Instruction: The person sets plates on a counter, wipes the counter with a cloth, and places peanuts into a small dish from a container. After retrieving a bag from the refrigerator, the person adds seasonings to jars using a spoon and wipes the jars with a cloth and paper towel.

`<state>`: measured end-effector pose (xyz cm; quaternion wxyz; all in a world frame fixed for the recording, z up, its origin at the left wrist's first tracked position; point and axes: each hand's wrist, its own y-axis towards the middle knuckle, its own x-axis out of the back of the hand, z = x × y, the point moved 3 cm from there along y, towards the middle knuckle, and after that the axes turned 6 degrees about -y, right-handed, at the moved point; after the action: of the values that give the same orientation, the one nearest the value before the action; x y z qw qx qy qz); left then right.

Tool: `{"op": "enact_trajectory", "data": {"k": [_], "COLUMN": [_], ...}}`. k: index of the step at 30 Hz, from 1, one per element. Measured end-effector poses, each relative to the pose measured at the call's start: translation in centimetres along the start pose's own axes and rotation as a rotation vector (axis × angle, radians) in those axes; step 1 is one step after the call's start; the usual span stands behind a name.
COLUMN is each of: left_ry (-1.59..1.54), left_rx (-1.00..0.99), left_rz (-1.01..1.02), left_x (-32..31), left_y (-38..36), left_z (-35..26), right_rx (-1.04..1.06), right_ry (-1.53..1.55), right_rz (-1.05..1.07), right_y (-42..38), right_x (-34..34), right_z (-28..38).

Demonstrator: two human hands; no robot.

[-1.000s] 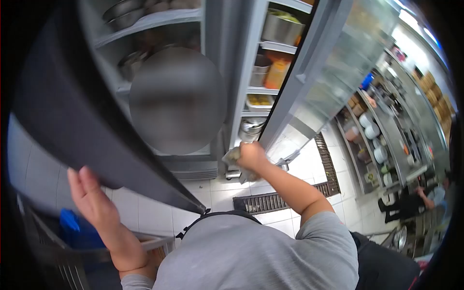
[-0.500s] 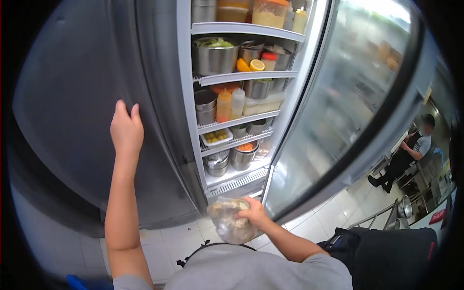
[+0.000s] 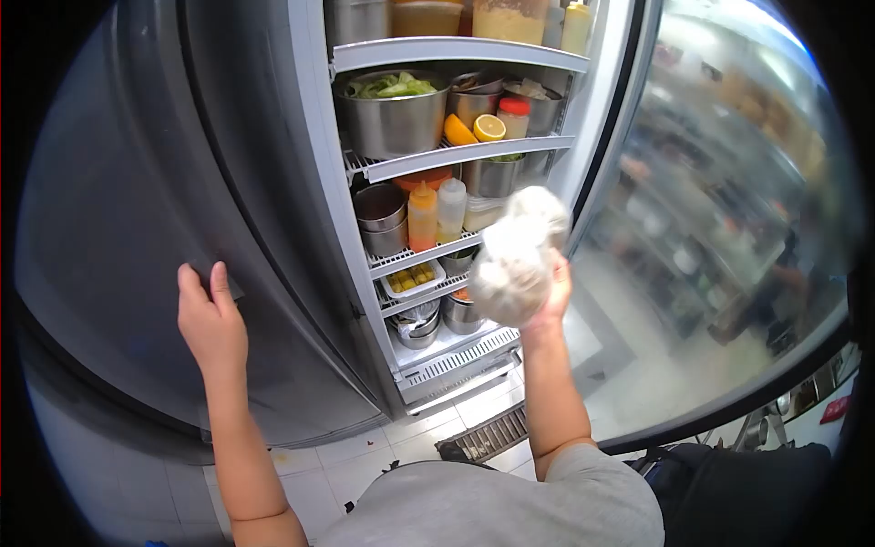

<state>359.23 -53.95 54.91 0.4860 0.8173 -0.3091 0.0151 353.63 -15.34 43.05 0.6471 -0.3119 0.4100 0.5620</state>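
Observation:
My right hand (image 3: 553, 296) is closed round a clear plastic bag (image 3: 518, 264) with whitish contents that I cannot make out, smeared by motion. It is held up before the middle and lower shelves of the open fridge (image 3: 460, 53). My left hand (image 3: 214, 326) is at the dark grey door (image 3: 109, 201) on the left, thumb and forefinger apart, nothing seen in it. Whether its fingertips touch the door I cannot tell. Behind the bag, an orange squeeze bottle (image 3: 423, 217) and a clear one (image 3: 451, 210) stand on a shelf.
Above are a steel pot of green leaves (image 3: 392, 114), cut lemon (image 3: 488, 128) and a red-lidded jar (image 3: 513, 118). A white tray of yellow pieces (image 3: 412, 279) sits lower. The glass door (image 3: 693, 255) is swung open at right. A floor drain grate (image 3: 497, 432) and black bag (image 3: 747, 492) lie near me.
My right hand has raised the plastic bag from low by my body up and right, in front of the shelves. My left hand is lower and further left in view. The view has shifted.

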Motion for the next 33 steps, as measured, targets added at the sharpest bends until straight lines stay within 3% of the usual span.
{"op": "enact_trajectory", "data": {"k": [4, 8, 9, 11, 15, 20, 23, 28, 30, 33], "left_ry": [0.006, 0.011, 0.007, 0.032, 0.030, 0.015, 0.000, 0.073, 0.084, 0.077], "left_rx": [0.019, 0.014, 0.023, 0.051, 0.069, 0.091, 0.085, 0.111, 0.127, 0.138], "left_rz": [-0.043, -0.120, -0.132, -0.150, -0.159, -0.161, -0.152, -0.194, -0.211, -0.223], "left_x": [-0.4, -1.0, -1.2, -1.3, -1.3, -1.0, -1.1, -1.3, -1.3, -1.3], "left_y": [0.0, -0.2, -0.3, -0.5, -0.6, -0.8, -0.7, -0.7, -0.8, -0.8], "left_z": [0.1, 0.3, 0.3, 0.5, 1.6, 1.6, 1.5, 1.3, 1.4, 1.2], "right_rx": [0.110, -0.150, -0.196, -0.443, -0.652, -0.996, -1.055, -0.937, -0.865, -0.717], "right_ry": [-0.040, -0.054, -0.218, -0.211, -0.236, -0.233, -0.319, -0.213, -0.093, -0.064], "right_rz": [-0.098, -0.050, -0.076, 0.002, 0.192, 0.175, 0.029, -0.050, -0.052, -0.239], "right_y": [4.3, 5.9, 6.3, 6.6, 8.8, 8.6, 6.1, 7.5, 10.0, 13.0], "right_x": [3.8, 6.3, 6.2, 5.1, 0.7, 1.7, 7.9, 17.3, 17.7, 14.7], "right_z": [3.8, 1.7, 0.5, -2.5, -8.8, -11.6, -13.1, -16.1, -17.4, -18.2]}}
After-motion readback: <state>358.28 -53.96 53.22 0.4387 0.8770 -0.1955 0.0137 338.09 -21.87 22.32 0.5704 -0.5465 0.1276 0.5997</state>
